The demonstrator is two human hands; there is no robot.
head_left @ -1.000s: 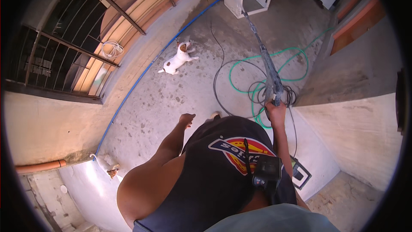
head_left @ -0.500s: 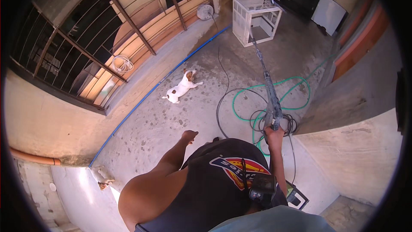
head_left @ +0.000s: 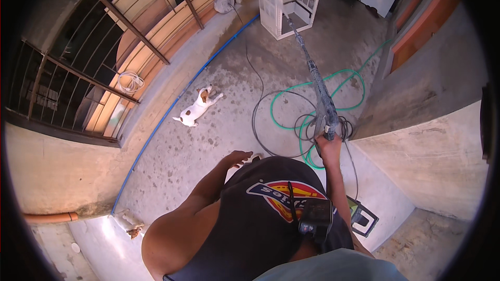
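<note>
My right hand (head_left: 329,150) is closed around the grip of a long, dark pressure washer gun (head_left: 320,88), whose wand points forward and away from me. Its tip overlaps the open front of a white box-like frame with panelled sides (head_left: 271,10); I cannot tell whether they touch. A faint pale streak at the tip may be water. My left hand (head_left: 239,158) hangs in front of my dark sleeveless top (head_left: 265,177), holding nothing, with its fingers apart.
A green hose (head_left: 284,122) and a black hose (head_left: 254,112) loop on the concrete ahead. A white-and-brown dog (head_left: 197,108) lies left of them; another dog (head_left: 127,222) is at lower left. A blue pipe (head_left: 174,103) follows the left wall. A green-and-black machine (head_left: 363,219) stands by my right side.
My left hand has come a little to the right, nearer my body, and its fingers have spread. The scene has shifted up and left in view; my right hand still grips the gun.
</note>
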